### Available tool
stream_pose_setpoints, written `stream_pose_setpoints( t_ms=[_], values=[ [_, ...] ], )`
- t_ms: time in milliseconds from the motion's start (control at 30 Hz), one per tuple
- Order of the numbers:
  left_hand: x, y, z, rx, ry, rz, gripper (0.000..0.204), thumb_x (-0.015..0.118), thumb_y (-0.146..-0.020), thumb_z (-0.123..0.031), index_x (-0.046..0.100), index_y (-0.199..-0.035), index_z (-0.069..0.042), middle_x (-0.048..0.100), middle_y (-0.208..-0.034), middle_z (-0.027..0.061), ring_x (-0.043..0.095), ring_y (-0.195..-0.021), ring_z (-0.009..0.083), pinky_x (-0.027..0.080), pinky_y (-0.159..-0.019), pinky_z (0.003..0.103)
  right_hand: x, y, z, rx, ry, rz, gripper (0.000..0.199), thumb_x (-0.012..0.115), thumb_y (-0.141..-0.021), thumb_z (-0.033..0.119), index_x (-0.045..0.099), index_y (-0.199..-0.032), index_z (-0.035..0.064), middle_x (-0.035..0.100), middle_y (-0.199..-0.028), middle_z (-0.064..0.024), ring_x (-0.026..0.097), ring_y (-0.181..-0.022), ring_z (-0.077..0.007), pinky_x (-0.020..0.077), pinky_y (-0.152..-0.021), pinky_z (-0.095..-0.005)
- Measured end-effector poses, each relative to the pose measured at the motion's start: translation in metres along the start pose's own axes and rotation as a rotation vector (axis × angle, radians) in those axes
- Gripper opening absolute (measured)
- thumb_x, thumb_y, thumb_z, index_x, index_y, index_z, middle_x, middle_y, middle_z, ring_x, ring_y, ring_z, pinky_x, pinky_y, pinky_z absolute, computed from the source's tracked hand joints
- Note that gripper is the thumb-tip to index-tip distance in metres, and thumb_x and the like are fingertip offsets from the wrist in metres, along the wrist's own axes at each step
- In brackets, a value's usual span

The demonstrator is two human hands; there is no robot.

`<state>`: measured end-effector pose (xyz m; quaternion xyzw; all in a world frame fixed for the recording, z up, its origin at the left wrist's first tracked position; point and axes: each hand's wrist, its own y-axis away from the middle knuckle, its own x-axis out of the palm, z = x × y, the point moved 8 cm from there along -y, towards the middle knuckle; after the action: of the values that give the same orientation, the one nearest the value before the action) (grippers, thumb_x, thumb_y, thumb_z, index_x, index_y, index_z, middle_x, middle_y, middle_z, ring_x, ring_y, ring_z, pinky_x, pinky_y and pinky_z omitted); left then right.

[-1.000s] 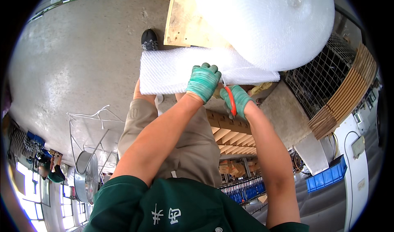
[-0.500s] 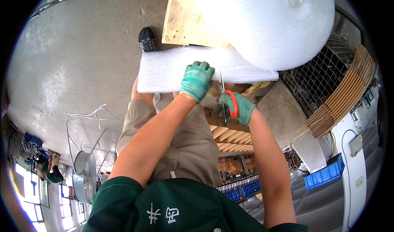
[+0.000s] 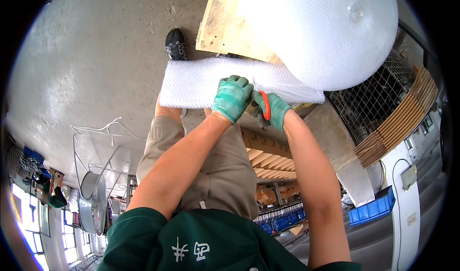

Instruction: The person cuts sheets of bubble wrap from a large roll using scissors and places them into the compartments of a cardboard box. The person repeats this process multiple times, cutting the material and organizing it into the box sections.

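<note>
A sheet of bubble wrap [image 3: 191, 81] stretches across in front of my legs. My left hand [image 3: 233, 97], in a green knitted glove, is closed on its near edge around the middle. Just to the right, my gloved right hand [image 3: 273, 109] grips a pair of scissors [image 3: 266, 105] by its red-orange handle. The blades are at the bubble wrap beside my left fingers and are mostly hidden. Beyond the sheet rests a large roll of bubble wrap [image 3: 330, 36].
A wooden board [image 3: 225, 29] lies by the roll. To the right are a black wire cage [image 3: 364, 98], stacked flat cardboard [image 3: 402, 117] and a blue bin [image 3: 373, 208]. A metal drum fan [image 3: 92, 201] stands at lower left. Far left, another person [image 3: 56, 196] is visible.
My right hand has moved left and slightly up, bringing the scissors from below the edge to the bubble wrap beside my left hand. The left hand keeps its hold.
</note>
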<state>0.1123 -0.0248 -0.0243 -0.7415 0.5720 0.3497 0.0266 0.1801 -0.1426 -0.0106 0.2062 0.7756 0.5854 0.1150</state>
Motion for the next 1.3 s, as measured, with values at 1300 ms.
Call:
stream_pose_setpoints(
  t_ms=[1300],
  values=[
    [0.002,0.029,0.022,-0.105,0.136,0.007,0.042,0.075,-0.07,-0.008,0.066,-0.111,-0.011,0.06,-0.112,0.0113,0.056,-0.111,0.0345,0.034,-0.112,0.059,0.018,0.041,0.012,0.156,-0.021,0.252,0.044,0.051,-0.098,0.039,0.057,-0.112,-0.0031,0.07,-0.087,-0.0216,0.068,-0.058,-0.0296,0.0568,-0.055,-0.0415]
  ],
)
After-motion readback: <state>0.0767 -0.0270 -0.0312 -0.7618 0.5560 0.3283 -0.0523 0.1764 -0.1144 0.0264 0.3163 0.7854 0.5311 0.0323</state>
